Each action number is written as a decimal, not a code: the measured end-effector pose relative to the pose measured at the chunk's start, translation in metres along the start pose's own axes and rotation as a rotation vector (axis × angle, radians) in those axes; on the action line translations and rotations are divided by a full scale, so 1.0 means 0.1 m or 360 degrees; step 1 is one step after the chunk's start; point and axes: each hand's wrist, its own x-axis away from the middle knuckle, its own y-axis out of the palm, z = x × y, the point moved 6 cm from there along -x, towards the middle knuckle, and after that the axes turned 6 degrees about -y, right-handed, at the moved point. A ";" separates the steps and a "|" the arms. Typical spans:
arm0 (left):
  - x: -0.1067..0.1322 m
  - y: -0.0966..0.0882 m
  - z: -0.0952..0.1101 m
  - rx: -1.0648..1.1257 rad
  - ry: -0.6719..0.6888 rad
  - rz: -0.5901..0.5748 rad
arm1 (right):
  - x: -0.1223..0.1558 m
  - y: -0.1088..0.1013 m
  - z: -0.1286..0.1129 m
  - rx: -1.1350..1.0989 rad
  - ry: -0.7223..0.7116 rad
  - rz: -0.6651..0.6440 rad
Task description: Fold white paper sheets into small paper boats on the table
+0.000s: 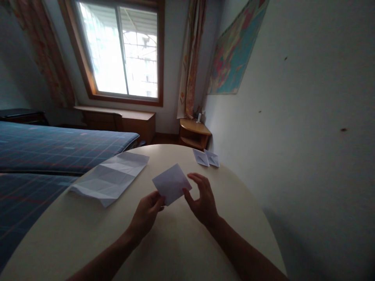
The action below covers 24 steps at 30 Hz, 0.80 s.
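A folded sheet of white paper (172, 184), roughly square, is held up over the round table (175, 246). My left hand (148, 210) pinches its lower left corner between thumb and fingers. At the paper's right corner is my right hand (203, 199), thumb and fingers apart around that corner; the thumb tip is at the paper's edge, though I cannot tell if it presses on it. On the table's left side lies a large creased sheet of paper (114, 175), partly unfolded. Two small folded paper pieces (205, 157) rest side by side near the far right edge.
A bed with a blue plaid mattress (58, 148) borders the table on the left. The white wall (307, 175) runs along the right. Beyond the table stand a small wooden corner shelf (195, 127) and a wooden desk (137, 115) under the window.
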 end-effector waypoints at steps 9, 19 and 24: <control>0.07 0.12 0.15 -0.0268 0.0226 -0.0163 | 0.12 0.27 0.41 -0.1094 0.0872 -0.0276; 0.03 0.02 0.03 -0.0451 0.0091 0.0000 | 0.16 0.30 0.38 -0.0970 0.0974 -0.0248; 0.03 0.02 0.07 -0.0567 0.0177 -0.0019 | 0.18 0.27 0.52 -0.0771 0.0990 -0.0187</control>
